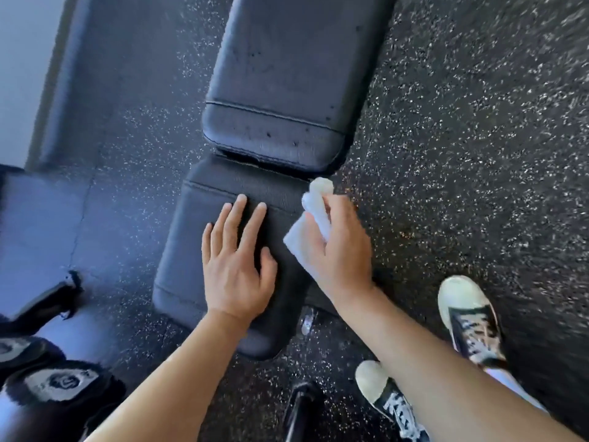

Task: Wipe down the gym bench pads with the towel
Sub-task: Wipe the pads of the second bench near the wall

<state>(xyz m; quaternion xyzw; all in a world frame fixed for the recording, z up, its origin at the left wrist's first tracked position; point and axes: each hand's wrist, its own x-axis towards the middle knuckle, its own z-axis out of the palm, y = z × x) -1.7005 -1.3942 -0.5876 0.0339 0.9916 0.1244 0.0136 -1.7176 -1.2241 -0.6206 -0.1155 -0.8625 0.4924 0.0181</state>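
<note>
Two black bench pads, seat pad [223, 250] and back pad [280, 90], lie end to end on speckled rubber flooring [462, 154]. Left hand [237, 263] rests flat on the seat pad, fingers spread; right hand [338, 250] grips a white towel [314, 215] at its right edge. Dumbbells [57, 381] at lower left are cut off and blurred.

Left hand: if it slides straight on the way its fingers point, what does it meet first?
The left hand lies flat on the seat pad, fingers pointing up-frame. Going straight on, it would cross the seat pad's stitched seam, then meet the near edge of the back pad, which seems to overhang the seat; depth is unclear.
</note>
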